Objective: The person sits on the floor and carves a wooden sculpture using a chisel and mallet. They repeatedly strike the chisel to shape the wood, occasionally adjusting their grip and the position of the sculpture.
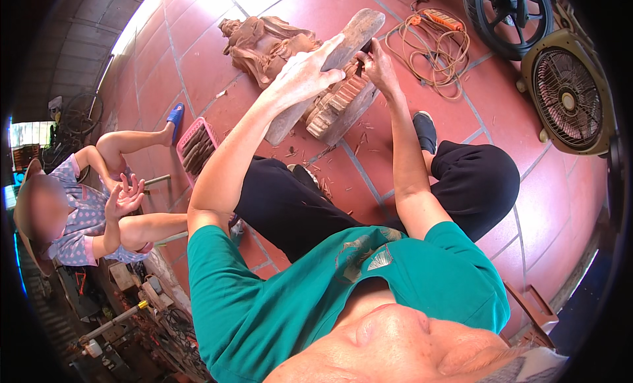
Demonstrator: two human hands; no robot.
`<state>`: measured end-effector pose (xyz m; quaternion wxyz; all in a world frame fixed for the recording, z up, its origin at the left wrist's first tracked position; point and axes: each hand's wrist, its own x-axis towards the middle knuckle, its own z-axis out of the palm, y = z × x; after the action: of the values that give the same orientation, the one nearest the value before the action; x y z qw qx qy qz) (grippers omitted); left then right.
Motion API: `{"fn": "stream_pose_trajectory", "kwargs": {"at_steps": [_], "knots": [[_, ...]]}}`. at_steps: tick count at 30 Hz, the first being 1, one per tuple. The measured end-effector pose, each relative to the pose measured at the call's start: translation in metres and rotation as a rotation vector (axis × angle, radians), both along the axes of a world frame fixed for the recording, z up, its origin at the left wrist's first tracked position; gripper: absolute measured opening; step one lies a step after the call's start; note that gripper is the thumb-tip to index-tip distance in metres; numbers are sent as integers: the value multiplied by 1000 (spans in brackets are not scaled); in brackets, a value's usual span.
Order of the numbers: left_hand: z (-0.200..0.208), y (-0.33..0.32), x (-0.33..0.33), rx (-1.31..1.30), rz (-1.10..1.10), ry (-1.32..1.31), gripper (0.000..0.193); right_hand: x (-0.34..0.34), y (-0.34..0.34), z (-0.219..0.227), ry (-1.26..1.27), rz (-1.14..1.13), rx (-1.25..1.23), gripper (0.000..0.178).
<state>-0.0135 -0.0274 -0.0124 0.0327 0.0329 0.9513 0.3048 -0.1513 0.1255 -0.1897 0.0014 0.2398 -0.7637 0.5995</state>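
We're seeing rough, matt wood on the plank (357,37) and carving (269,45). Floor tiles (544,205) look smooth, pretty glossy tbh.

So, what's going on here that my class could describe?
A person in a green short-sleeved shirt is busy with a carved brown wooden figure on the red tiled floor. The left hand is on a long, flat, grey-brown wooden bar; the right hand is at a small dark thing beside it, too hidden to identify. Thin wood chips lie around. Another person in a patterned shirt sits near a pink plastic basket.
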Motion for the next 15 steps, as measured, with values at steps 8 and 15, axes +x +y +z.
{"fn": "stream_pose_trajectory", "kwargs": {"at_steps": [8,15], "knots": [[-3,-2,-3,82,40,-34,80,-15,4,-7,-236,90,-228,28],[1,-4,-4,122,102,20,83,-30,9,-6,-432,158,-264,30]]}}
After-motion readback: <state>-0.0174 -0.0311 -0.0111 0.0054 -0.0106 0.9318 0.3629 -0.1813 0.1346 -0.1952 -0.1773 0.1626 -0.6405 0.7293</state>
